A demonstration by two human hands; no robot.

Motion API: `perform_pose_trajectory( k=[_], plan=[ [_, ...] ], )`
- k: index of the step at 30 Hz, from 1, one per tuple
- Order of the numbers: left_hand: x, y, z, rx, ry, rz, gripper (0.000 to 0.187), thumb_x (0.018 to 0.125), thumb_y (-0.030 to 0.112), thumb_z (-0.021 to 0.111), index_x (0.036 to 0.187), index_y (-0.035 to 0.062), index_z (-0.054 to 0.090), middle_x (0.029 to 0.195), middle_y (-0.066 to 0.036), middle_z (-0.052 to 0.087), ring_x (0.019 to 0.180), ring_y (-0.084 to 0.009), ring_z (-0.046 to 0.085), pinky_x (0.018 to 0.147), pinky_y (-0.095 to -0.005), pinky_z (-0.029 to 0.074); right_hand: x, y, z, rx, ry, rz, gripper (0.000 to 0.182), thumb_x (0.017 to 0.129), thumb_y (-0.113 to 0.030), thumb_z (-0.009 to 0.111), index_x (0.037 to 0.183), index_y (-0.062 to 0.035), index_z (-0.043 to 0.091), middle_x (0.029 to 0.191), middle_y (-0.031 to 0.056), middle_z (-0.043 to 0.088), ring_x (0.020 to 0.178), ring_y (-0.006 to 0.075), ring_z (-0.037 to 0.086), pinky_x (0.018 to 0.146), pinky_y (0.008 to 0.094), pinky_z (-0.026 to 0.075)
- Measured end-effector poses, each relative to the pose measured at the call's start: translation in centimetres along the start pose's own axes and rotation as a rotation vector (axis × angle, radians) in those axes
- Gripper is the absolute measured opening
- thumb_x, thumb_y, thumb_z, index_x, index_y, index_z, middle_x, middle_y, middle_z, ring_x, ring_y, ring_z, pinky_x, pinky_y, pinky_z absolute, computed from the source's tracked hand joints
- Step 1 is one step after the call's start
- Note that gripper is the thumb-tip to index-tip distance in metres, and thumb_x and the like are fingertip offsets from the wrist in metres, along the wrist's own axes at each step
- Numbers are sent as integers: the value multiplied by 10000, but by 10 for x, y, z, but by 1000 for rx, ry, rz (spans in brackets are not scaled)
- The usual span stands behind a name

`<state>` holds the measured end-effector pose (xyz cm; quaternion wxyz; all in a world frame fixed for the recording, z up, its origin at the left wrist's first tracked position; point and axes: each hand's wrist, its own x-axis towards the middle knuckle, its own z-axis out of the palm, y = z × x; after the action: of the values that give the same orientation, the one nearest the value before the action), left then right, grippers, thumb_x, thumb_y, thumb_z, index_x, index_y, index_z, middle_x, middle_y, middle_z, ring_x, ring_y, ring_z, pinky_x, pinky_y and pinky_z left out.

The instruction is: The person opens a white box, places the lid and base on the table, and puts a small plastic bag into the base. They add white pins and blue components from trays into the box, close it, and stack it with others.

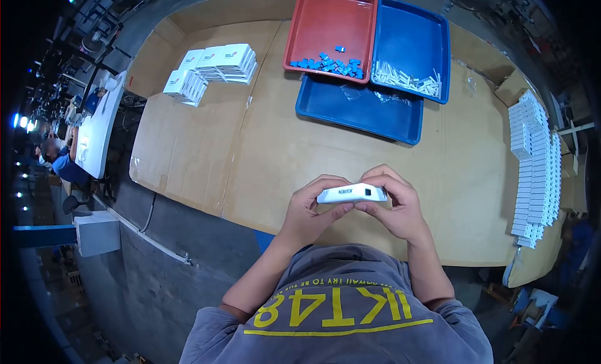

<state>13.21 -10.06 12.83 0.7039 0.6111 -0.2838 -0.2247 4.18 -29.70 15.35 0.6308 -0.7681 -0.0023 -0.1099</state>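
A small white box [352, 193] with dark lettering and a black square on its side is held close to my body, above the cardboard-covered table [269, 170]. My left hand [316, 207] grips its left end, with the thumb along the near edge. Around its right end are the fingers and thumb of my right hand [395, 204]. Both thumbs nearly meet below the middle of the box. The faces under my fingers are hidden.
Beyond my hands stand a red tray [325, 19] with blue pieces, a blue tray [410, 35] with white pieces and a lower blue tray [357, 116]. White boxes [235, 57] are stacked back left, more [532, 176] at right. A person [66, 166] sits far left.
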Motion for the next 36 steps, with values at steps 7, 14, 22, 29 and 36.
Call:
perform_pose_trajectory(
  k=[7, 14, 22, 29, 36],
  plan=[
    [1, 16, -5, 315, -68, 17, 305, 893, 24, 801, 1180, 7, 700, 1084, -82, 745, 939, -186, 732, 833, -315, 578, -7, 4, 2, -14, -3, 14, 261, 842, 1, 823, 1080, 6, 717, 1016, 77, 657, 937, 176, 664, 814, 275, 513],
    [2, -22, -5, -339, 94, -335, 379, 930, 58, 794, 1253, -66, 639, 1129, -85, 716, 1052, -129, 678, 902, -280, 564, -8, 41, 28, 485, 231, 227, 280, 906, 1, 783, 1161, 26, 669, 1073, 57, 650, 1002, 144, 635, 878, 275, 509],
    [-1, -37, -12, -123, -38, -414, 338, 948, 63, 773, 1239, -61, 654, 1091, -85, 726, 1010, -112, 682, 873, -259, 557, -20, 67, 19, 323, 91, 244, 225, 954, 0, 742, 1161, 23, 657, 1087, 53, 679, 983, 86, 626, 860, 235, 508],
    [-4, -89, -16, -383, -90, -609, 427, 1076, 327, 594, 1293, -38, 629, 1133, -112, 730, 978, -174, 718, 907, -338, 577, -24, 85, 10, 176, 12, 544, 243, 936, -21, 766, 1163, 18, 690, 1002, 30, 713, 928, 72, 645, 826, 244, 523],
    [4, -62, -29, -743, -428, -862, 579, 1119, 469, 410, 1383, -25, 559, 1212, -166, 710, 1061, -285, 727, 957, -432, 589, -12, 34, -10, 202, -77, 75, 503, 922, 64, 683, 1414, 12, 591, 1325, 115, 675, 1351, 221, 558, 1148, 357, 439]
  ],
)
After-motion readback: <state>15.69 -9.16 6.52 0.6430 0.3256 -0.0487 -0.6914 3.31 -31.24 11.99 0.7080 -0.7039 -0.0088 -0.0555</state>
